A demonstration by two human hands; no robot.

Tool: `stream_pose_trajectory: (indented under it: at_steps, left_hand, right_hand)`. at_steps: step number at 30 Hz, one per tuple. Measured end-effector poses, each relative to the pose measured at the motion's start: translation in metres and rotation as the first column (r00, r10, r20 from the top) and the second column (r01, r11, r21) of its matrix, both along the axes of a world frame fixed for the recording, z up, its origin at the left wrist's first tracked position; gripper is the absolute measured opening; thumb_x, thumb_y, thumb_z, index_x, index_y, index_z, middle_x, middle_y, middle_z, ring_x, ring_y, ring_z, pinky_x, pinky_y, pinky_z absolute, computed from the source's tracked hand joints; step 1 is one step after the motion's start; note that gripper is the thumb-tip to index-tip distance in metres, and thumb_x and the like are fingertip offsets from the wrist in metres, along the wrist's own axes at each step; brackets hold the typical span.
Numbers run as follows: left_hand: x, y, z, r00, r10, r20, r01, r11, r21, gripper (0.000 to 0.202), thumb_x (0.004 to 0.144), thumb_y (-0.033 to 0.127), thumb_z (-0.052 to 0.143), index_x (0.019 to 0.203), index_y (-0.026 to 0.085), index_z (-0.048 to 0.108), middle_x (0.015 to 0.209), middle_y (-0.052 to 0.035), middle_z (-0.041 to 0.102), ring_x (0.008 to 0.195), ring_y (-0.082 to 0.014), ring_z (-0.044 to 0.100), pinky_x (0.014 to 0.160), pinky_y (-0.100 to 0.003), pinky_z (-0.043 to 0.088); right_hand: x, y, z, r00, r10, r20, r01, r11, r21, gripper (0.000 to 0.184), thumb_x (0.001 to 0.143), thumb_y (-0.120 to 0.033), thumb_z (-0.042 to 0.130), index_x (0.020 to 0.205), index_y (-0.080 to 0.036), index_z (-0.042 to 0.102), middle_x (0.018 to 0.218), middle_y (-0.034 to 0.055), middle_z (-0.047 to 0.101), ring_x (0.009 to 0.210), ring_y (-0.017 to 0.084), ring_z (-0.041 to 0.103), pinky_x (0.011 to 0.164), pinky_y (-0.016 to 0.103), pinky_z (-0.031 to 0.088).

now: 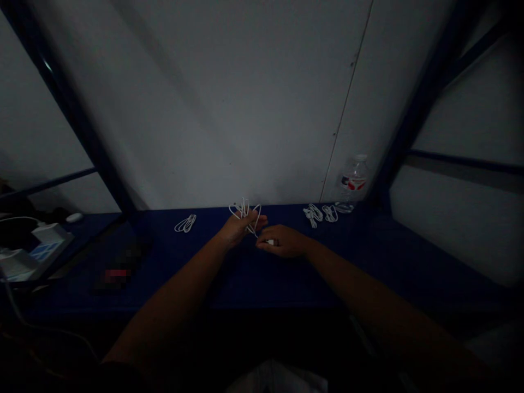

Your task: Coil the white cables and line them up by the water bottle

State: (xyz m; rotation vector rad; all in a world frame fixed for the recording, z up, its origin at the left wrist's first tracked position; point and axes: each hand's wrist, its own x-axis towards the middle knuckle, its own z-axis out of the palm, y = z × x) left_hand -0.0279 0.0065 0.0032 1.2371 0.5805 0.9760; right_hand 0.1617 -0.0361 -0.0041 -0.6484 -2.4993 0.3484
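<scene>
Loops of a thin white charging cable [244,207] lie around my left hand [240,225], whose fingers are closed on them. Close beside it, to the right, my right hand [282,240] pinches the cable's white plug end [270,242]. A short stretch of cable runs between the two hands, above the blue shelf. One coiled white cable [186,223] rests on the shelf to the left of my hands. Farther right lie a bundled white cable [313,214] and a smaller coil [329,213].
A clear plastic bottle [353,183] stands by the back wall at right. The blue shelf [241,284] has blue metal posts at both sides. At far left are a power strip [45,252] with white chargers plugged in and a dark blurred object [118,267].
</scene>
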Motion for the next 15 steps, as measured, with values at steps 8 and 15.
stream_pose_trajectory:
  at_steps: [8,15]
  left_hand:
    - [0.002,-0.007,-0.008,0.936,-0.266,-0.232,0.233,0.959,-0.159,0.051,0.083,0.059,0.061,0.108,0.015,0.057,0.085,-0.0087,0.066,0.069,-0.0182,0.064,0.062,-0.032,0.051]
    - [-0.005,-0.014,-0.003,0.871,-0.443,-0.212,0.420,0.895,-0.149,0.055,0.071,0.052,0.077,0.106,0.016,0.055,0.080,-0.0065,0.064,0.064,-0.0132,0.060,0.058,-0.024,0.045]
  right_hand:
    - [0.003,0.000,0.000,0.958,-0.136,-0.251,0.134,0.991,-0.027,0.019,0.087,-0.037,0.061,0.094,-0.025,0.073,0.086,0.0024,0.073,0.073,0.016,0.065,0.067,0.027,0.046]
    - [0.006,0.002,-0.001,0.895,-0.282,-0.344,0.370,0.902,0.222,0.025,0.082,-0.042,0.065,0.099,-0.024,0.069,0.088,0.0068,0.067,0.085,0.022,0.061,0.080,0.036,0.047]
